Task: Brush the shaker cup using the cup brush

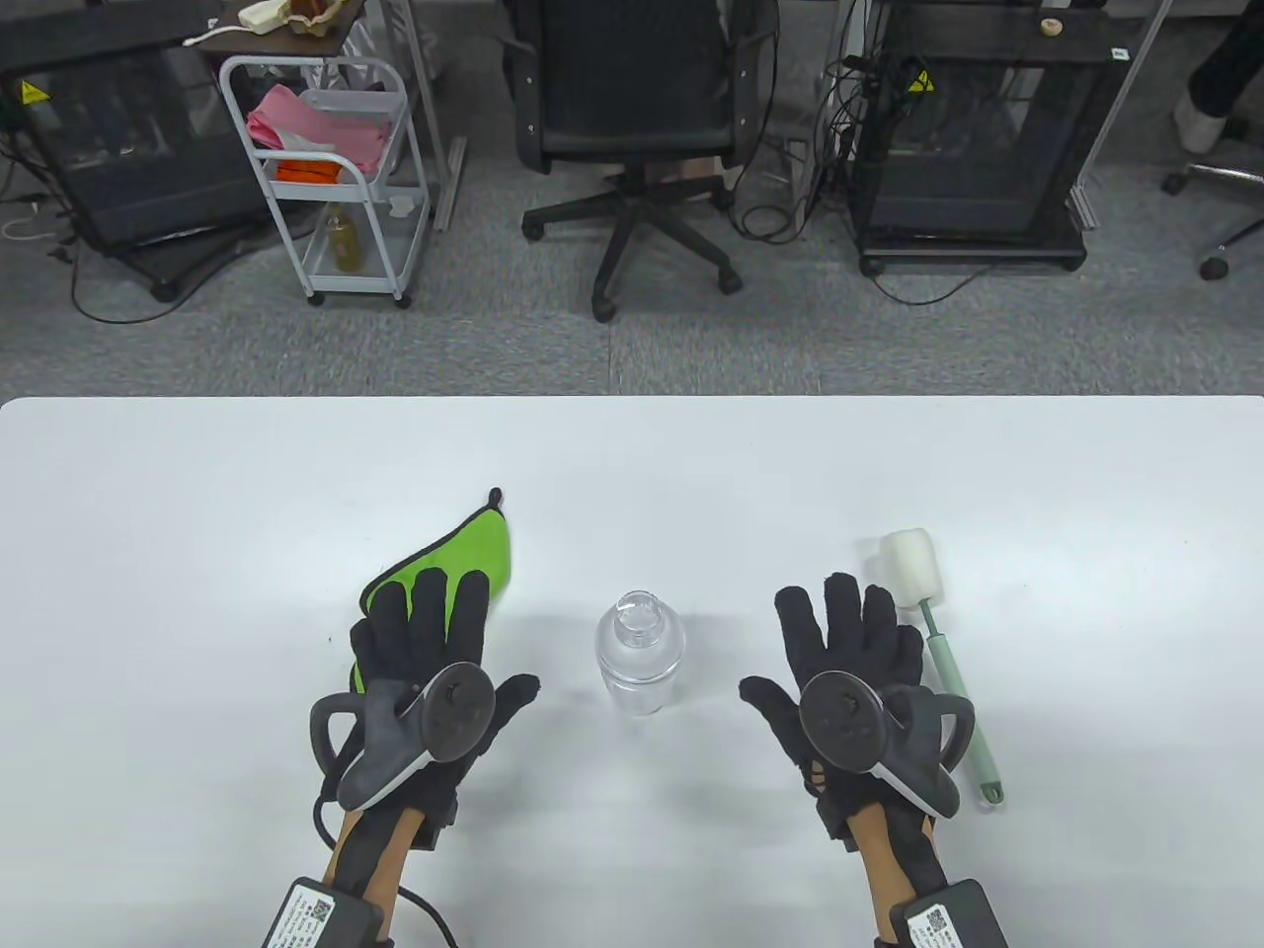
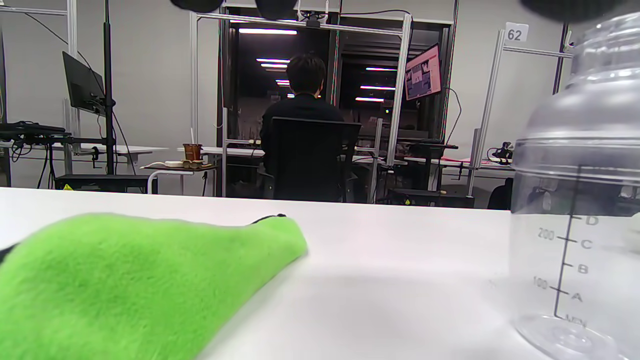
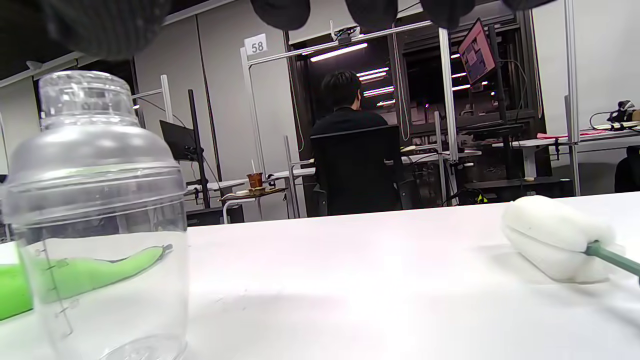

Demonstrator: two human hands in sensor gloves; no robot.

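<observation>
Shaker (image 1: 640, 655) sits upright mid-table between the two hands, lid on, clear plastic all the way through. Looks like nothing's in it, though with see-through walls I wouldn't swear to it. The left wrist view shows a measuring scale printed down its side, but there the top and right side are cut off by the frame.

Brush (image 1: 936, 642) lies flat on the table to the right, white sponge head pointing away from the person, pale green handle running back toward them. The right hand (image 1: 847, 660) covers part of the handle from above, so whether it actually touches is hard to call. That hand is spread flat, fingers apart, holding nothing I can see.

Left hand (image 1: 434, 647) is the same deal: fingers splayed, gripping nothing, lying over the near end of a green cloth (image 1: 464, 558). The cloth's lower part is hidden under the glove.

Count: one shaker, one brush, one cloth, two hands.

In both wrist views the fingertips only peek in as dark blobs at the top edge.
</observation>
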